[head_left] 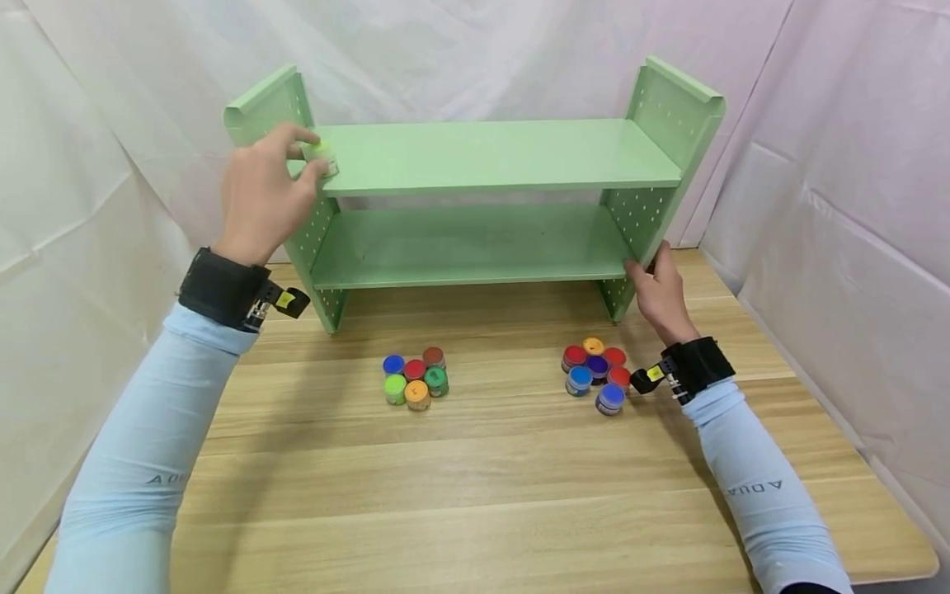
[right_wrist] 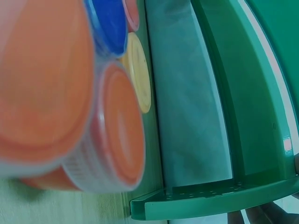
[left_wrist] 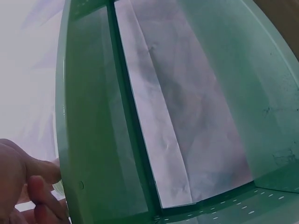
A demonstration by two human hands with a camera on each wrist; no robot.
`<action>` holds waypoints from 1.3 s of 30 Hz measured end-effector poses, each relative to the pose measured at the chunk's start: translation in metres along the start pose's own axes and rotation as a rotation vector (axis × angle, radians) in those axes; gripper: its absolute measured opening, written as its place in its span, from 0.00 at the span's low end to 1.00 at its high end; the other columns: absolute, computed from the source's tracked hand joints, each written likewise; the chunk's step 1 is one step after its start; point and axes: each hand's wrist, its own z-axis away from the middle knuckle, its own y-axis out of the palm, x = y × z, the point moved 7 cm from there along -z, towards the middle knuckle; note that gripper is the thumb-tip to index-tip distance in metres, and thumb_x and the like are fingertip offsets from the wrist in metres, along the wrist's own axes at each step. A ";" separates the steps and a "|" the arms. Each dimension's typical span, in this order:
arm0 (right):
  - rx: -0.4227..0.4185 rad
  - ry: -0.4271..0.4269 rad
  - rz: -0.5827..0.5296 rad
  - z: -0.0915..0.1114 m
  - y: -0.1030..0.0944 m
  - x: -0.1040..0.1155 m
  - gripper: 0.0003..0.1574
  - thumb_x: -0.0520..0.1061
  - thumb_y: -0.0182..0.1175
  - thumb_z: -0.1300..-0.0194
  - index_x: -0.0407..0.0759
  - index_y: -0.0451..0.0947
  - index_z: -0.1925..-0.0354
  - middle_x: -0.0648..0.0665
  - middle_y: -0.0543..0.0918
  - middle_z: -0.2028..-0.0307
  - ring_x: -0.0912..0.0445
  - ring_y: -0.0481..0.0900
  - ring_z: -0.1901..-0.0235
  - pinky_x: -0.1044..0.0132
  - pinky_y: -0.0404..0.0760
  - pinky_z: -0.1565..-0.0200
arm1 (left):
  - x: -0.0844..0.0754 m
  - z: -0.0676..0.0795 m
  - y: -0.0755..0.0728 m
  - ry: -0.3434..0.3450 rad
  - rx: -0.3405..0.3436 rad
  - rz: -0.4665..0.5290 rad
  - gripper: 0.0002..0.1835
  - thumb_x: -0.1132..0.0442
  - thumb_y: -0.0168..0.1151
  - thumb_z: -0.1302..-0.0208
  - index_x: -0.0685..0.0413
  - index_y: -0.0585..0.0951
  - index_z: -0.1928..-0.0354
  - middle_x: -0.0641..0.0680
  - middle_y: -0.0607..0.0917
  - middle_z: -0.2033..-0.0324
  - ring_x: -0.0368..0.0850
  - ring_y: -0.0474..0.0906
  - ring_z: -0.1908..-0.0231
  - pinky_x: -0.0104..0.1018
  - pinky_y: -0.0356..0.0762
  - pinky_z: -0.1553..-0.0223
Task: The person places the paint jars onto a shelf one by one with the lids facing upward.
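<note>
My left hand (head_left: 263, 190) pinches a small jar with a yellow-green lid (head_left: 323, 155) between thumb and fingers, at the left end of the upper board of a green two-tier shelf (head_left: 482, 153). In the left wrist view the fingers (left_wrist: 44, 172) mostly hide that jar beside the board's edge. On the other side, my right hand (head_left: 663, 297) grips the lower part of the shelf's right side panel, thumb on the front. Its fingertips (right_wrist: 271, 214) show beyond the panel's edge in the right wrist view.
Two clusters of small lidded jars stand on the wooden table (head_left: 475, 495) before the shelf. The left cluster has a light green jar (head_left: 395, 388) among several colours; the right one, with a blue jar (head_left: 610, 399), sits near my right wrist. White sheeting (head_left: 475, 58) hangs behind.
</note>
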 end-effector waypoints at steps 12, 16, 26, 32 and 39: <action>0.013 0.002 -0.004 0.000 0.005 -0.002 0.36 0.54 0.45 0.26 0.47 0.48 0.28 0.38 0.66 0.40 0.49 0.67 0.47 0.52 0.70 0.49 | 0.006 -0.002 0.002 0.022 0.030 -0.011 0.19 0.54 0.59 0.34 0.50 0.78 0.43 0.57 0.82 0.52 0.39 0.56 0.88 0.37 0.53 0.84; 0.009 0.001 -0.007 -0.001 0.005 -0.003 0.35 0.54 0.45 0.26 0.47 0.48 0.28 0.38 0.66 0.40 0.49 0.67 0.47 0.51 0.70 0.49 | 0.006 -0.002 0.002 0.029 0.049 -0.010 0.19 0.57 0.59 0.34 0.51 0.77 0.42 0.59 0.82 0.52 0.45 0.66 0.83 0.39 0.55 0.83; 0.006 -0.006 0.000 -0.003 0.006 -0.006 0.35 0.55 0.45 0.26 0.47 0.48 0.28 0.38 0.66 0.40 0.50 0.67 0.48 0.52 0.70 0.50 | 0.007 0.004 -0.002 -0.037 0.085 0.017 0.24 0.62 0.58 0.35 0.50 0.71 0.36 0.57 0.81 0.51 0.39 0.77 0.84 0.34 0.66 0.85; -0.001 0.003 0.003 -0.002 0.002 -0.006 0.35 0.54 0.45 0.26 0.48 0.49 0.28 0.38 0.67 0.40 0.51 0.67 0.48 0.52 0.70 0.50 | -0.001 0.016 -0.009 0.031 -0.135 -0.035 0.20 0.62 0.60 0.38 0.55 0.76 0.44 0.57 0.84 0.56 0.56 0.74 0.75 0.43 0.58 0.81; -0.006 -0.005 -0.020 -0.002 0.002 -0.003 0.34 0.53 0.45 0.26 0.47 0.50 0.29 0.38 0.67 0.42 0.50 0.67 0.48 0.49 0.70 0.50 | -0.026 0.047 -0.005 0.231 -0.439 0.018 0.10 0.59 0.60 0.39 0.59 0.82 0.62 0.54 0.84 0.76 0.51 0.76 0.80 0.39 0.55 0.84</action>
